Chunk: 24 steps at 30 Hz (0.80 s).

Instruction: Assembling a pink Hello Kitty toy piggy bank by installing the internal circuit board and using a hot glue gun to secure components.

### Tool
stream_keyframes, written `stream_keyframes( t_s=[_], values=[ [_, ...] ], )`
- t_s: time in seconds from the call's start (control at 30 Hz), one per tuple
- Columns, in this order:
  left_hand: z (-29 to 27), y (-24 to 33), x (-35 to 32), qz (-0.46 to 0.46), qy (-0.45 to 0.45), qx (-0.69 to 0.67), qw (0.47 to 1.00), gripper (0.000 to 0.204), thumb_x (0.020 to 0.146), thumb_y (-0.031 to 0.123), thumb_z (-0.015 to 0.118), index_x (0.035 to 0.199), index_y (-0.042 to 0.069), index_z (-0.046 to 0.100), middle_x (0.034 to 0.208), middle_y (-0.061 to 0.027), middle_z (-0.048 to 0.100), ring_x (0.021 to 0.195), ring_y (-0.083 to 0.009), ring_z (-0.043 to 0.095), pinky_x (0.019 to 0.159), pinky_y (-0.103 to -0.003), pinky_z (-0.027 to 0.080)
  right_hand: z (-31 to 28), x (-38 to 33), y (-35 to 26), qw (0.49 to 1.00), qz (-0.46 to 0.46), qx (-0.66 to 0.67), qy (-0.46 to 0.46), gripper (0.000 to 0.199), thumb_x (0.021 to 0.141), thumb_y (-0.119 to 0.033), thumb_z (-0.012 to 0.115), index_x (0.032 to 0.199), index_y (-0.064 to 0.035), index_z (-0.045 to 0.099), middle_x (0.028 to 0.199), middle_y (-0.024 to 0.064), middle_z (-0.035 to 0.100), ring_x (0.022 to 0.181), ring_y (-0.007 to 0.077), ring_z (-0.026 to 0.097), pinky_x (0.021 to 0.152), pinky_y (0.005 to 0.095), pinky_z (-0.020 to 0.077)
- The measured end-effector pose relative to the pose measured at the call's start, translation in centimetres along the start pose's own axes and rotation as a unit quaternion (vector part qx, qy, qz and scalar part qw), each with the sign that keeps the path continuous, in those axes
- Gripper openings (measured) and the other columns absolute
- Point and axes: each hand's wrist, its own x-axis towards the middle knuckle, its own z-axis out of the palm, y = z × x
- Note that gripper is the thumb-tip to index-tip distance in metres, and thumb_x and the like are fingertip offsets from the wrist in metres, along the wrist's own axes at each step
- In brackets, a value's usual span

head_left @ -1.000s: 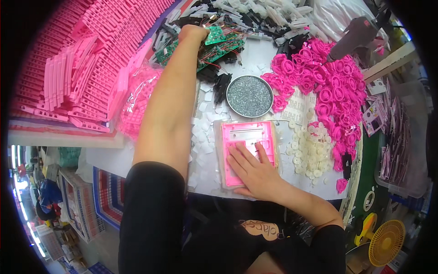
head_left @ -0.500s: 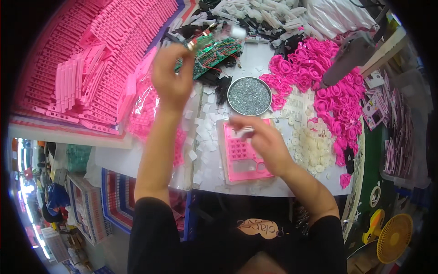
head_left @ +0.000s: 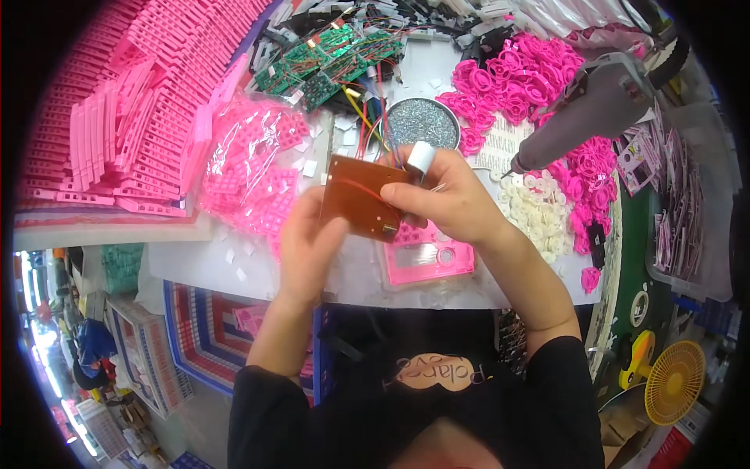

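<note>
Holding brown rectangular circuit board with coloured wires (head_left: 361, 195) in both hands above white desk (head_left: 195, 258). Left hand (head_left: 308, 246) back from green board pile (head_left: 328, 59), fingers clamped on board's lower edge. Right hand (head_left: 453, 203) lifted off pink plastic faceplate (head_left: 426, 254), fingers pinching board's right side.

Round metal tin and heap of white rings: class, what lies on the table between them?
In the head view, a printed paper sheet lies between the round tin and the white rings, with pink rings on its near edge.
</note>
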Motion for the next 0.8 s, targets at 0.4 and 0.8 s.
stream_keyframes(
  t_s=[0.4, 0.8],
  values=[
    [-0.3, -2.7, 0.3, -0.088, -0.041, -0.169, 0.981, 0.04, 0.1, 0.022, 0.062, 0.131, -0.002, 0.055, 0.122, -0.0153, 0.066, 0.105, -0.0282, 0.067, 0.091, -0.045, 0.054, 0.4, -2.5, 3.5, 0.979, -0.103, -0.018, 0.176, 0.013, 0.095, -0.013, 0.071, 0.098, -0.0011, 0.069, 0.082, -0.0032, 0.065, 0.07, 0.0027, 0.057, 0.059, 0.0212, 0.0452],
    [-0.6, -4.2, -0.2, -0.016, -0.067, -0.209, 0.975, 0.037, 0.101, 0.028, 0.06, 0.121, -0.003, 0.058, 0.115, -0.0188, 0.061, 0.081, -0.0227, 0.063, 0.081, -0.045, 0.056, -0.4, -0.4, 4.9, 0.993, -0.087, 0.001, 0.081, 0.032, 0.099, -0.034, 0.065, 0.092, -0.0026, 0.063, 0.074, 0.0067, 0.069, 0.051, 0.01, 0.056, 0.048, 0.0235, 0.0433]
  ],
)
